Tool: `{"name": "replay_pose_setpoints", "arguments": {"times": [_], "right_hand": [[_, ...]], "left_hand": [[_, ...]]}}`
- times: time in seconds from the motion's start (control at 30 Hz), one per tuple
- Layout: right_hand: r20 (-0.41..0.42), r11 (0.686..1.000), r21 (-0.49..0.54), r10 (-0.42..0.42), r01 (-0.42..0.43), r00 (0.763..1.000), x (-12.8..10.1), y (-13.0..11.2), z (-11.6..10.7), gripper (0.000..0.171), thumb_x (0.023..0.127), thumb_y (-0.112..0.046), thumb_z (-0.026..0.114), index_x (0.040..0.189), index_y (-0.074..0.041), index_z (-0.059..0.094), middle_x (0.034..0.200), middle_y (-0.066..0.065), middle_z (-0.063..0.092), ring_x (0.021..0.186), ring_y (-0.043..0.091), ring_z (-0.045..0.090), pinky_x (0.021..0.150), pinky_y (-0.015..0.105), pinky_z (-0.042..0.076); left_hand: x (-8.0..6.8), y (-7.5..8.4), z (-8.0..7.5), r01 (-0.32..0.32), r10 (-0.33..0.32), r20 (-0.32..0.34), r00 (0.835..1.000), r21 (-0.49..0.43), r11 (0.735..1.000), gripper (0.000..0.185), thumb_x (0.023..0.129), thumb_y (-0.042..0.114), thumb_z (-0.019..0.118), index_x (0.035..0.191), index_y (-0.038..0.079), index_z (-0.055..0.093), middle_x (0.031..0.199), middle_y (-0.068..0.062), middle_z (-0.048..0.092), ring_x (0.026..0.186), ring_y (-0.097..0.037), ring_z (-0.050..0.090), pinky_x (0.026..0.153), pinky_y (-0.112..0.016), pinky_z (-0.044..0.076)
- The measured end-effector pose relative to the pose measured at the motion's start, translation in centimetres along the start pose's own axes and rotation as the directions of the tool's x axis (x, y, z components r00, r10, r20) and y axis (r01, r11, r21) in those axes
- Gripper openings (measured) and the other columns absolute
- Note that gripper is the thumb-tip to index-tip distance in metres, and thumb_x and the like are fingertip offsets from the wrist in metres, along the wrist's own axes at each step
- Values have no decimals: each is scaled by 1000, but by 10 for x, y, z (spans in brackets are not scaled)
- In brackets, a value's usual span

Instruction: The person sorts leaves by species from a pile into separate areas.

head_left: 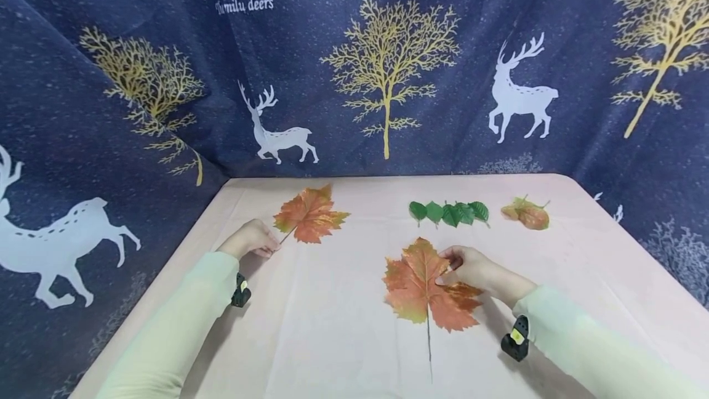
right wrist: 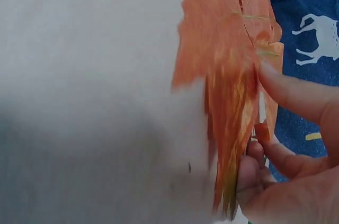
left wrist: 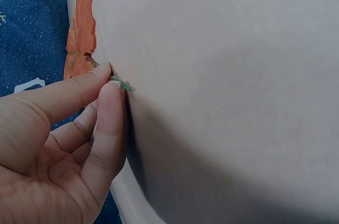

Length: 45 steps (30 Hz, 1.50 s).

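Two orange maple leaves lie on a pale pink table (head_left: 332, 325). My left hand (head_left: 252, 239) pinches the green stem tip (left wrist: 121, 83) of the far-left leaf (head_left: 310, 214) between thumb and forefinger; that leaf (left wrist: 80, 28) lies flat. My right hand (head_left: 471, 266) holds the right edge of the larger leaf (head_left: 423, 285), fingers curled at its lobe. In the right wrist view this leaf (right wrist: 228, 75) is blurred, with my fingers (right wrist: 296, 91) on it. Its long stem (head_left: 429, 343) points toward me.
A row of small green leaves (head_left: 450, 212) and a small orange-green leaf (head_left: 527, 214) lie at the table's far side. Dark blue cloth with deer and trees (head_left: 388, 66) surrounds the table at the back and both sides.
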State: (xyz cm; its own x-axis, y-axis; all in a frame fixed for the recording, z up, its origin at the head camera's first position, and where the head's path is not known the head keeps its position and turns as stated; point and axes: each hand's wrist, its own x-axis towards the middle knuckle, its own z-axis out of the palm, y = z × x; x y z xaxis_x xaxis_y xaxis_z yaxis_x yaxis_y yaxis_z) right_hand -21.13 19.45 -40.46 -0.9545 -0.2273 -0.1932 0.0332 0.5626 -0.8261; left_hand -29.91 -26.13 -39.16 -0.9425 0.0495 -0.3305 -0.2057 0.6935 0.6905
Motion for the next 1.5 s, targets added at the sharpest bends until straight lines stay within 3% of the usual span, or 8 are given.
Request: {"name": "replay_pose_setpoints", "arguments": {"times": [0.3,0.4,0.63,0.87,1.2,1.5], "right_hand": [[-126,998,-34,41,-46,991,6,-2,3,33,83,-11,74,108,7,62,91,11,59,80,20,50,63,27,43],[-133,998,-29,46,-50,990,7,-2,1,27,85,-13,73,103,5,64,90,10,63,79,18,53,64,27,45],[-32,993,115,15,-12,999,13,-2,-10,26,89,-10,68,107,8,64,81,-1,71,73,8,61,63,23,51],[99,956,293,-2,-27,995,15,0,-20,24,92,-5,60,112,9,61,79,-7,71,66,3,59,59,17,51],[139,939,340,4,-52,990,25,-4,-19,24,94,-9,60,113,6,60,82,-11,70,74,1,63,69,16,53],[143,927,368,16,-69,990,39,-17,-21,41,96,-11,59,129,12,48,95,-9,67,87,1,64,80,16,54]], "left_hand": [[-2,0,1,-6,6,-13,1000,17,1000,12,84,-5,68,91,-15,65,67,-7,62,57,-11,61,61,-24,60],[-2,0,1,9,-8,-21,1000,26,1000,12,84,-5,68,92,-14,65,67,-7,62,57,-11,61,62,-25,60],[-3,0,2,2,0,-36,999,32,999,14,83,-6,67,92,-15,63,66,-7,60,55,-11,60,61,-25,60],[-3,-1,3,10,-10,-37,999,16,1000,16,84,-6,66,95,-16,61,68,-8,59,57,-12,60,61,-25,60],[-3,0,3,11,-10,-47,999,32,999,13,84,-6,67,92,-15,62,68,-7,60,55,-10,59,59,-24,59],[-1,1,6,18,-13,-70,997,68,998,13,84,-4,67,92,-13,63,67,-7,59,55,-11,60,60,-24,60]]}}
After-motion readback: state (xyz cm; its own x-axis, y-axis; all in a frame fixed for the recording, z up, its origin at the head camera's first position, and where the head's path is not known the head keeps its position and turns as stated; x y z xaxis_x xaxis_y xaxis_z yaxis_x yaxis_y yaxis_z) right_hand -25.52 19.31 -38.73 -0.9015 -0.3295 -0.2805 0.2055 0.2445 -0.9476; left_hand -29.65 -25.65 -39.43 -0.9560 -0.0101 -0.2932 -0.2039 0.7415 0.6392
